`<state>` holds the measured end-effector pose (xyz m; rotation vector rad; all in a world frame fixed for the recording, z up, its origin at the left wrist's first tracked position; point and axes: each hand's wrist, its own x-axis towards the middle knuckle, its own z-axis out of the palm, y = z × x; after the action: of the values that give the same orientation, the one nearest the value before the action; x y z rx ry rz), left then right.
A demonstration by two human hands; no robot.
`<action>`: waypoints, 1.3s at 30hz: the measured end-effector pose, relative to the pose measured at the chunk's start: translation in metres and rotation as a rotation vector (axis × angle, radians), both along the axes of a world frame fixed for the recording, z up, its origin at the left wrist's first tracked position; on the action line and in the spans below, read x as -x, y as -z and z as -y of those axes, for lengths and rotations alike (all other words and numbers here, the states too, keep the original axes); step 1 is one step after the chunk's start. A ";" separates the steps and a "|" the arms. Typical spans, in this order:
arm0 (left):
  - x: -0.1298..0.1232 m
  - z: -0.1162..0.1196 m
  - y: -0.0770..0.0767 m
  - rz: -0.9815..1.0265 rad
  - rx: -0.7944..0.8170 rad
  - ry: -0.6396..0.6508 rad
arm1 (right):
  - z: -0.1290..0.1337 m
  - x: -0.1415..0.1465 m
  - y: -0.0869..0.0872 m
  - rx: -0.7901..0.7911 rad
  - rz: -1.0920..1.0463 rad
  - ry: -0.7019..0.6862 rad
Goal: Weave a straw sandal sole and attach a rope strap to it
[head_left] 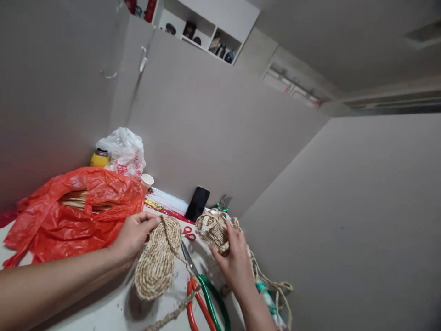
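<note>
My left hand (136, 233) pinches the top edge of a braided straw sole (156, 262), which hangs above the white table. A loose braided cord (186, 264) runs from the sole down over the scissors. On the right, my right hand (236, 255) has its fingers around a woven straw piece (212, 230), with pale strands on top. Large scissors (203, 294) with one orange and one green handle lie between the two hands. Small red scissors (188, 233) rest just behind them.
A red plastic bag (79, 211) with straw strips is at the left. Behind are a yellow jar (99, 158), a white bag (126, 149), a paper cup (147, 180), a black phone (197, 203) and green-handled pliers (223, 204). Cords hang at the right edge.
</note>
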<state>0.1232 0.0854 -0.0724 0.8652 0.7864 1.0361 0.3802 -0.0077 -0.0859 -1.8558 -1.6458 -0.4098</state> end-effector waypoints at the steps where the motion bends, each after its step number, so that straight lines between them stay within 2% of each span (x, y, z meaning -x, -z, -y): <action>1: 0.000 -0.001 0.000 0.009 -0.007 -0.004 | 0.001 0.003 -0.003 -0.081 0.023 -0.033; 4: 0.000 -0.002 -0.001 0.030 -0.025 -0.007 | 0.003 0.013 -0.010 -0.275 0.083 -0.090; 9: 0.002 -0.001 0.000 0.014 -0.047 -0.013 | 0.009 0.025 -0.020 -0.383 0.117 -0.107; 19: 0.003 0.001 -0.004 0.013 -0.061 -0.034 | 0.014 0.034 -0.028 -0.364 -0.007 -0.018; 28: 0.003 -0.001 -0.001 0.031 -0.064 -0.019 | 0.016 0.032 -0.028 -0.381 -0.108 0.027; 34: 0.003 0.000 -0.002 0.016 -0.066 -0.014 | 0.017 0.033 -0.029 -0.376 -0.169 0.031; 39: 0.004 0.003 -0.004 0.009 -0.058 -0.032 | 0.017 0.035 -0.032 -0.364 -0.314 0.026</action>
<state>0.1196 0.0829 -0.0680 0.8992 0.7676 1.0948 0.3454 -0.0249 -0.0540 -1.5776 -1.2457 -0.3770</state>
